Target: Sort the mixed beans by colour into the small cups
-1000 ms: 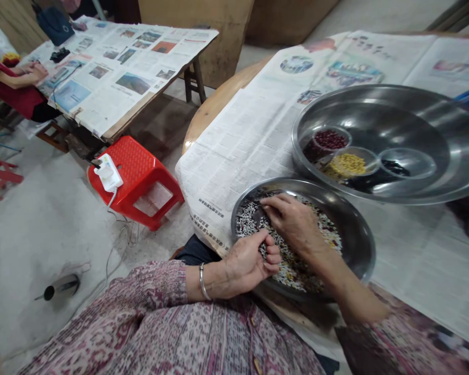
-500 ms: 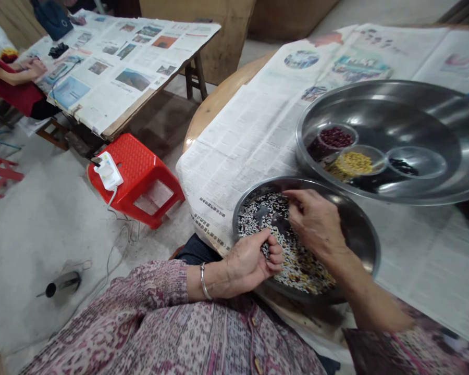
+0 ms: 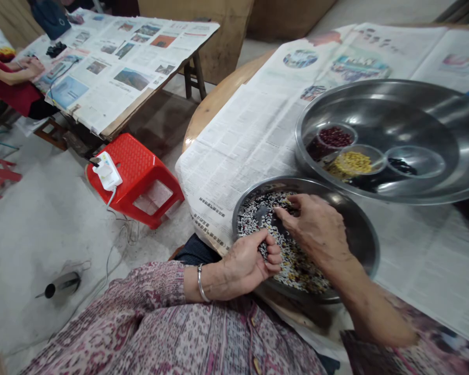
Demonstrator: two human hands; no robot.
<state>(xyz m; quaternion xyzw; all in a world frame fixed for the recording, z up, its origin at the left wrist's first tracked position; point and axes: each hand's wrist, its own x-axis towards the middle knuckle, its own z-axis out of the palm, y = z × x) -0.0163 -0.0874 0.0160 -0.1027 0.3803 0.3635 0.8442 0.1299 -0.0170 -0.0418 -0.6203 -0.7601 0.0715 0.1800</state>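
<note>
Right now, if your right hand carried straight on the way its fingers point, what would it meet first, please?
The mixed beans in the steel bowl, just ahead of the right hand, though depth is unclear and its fingertips may already touch them.

A red plastic stool [image 3: 143, 172]

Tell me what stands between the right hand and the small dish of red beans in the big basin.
The right hand is over the mixed beans in the steel bowl. Only two things stand in the way: the bowl's rim, then the sloped wall of the steel basin around the small dish of red beans.
</note>
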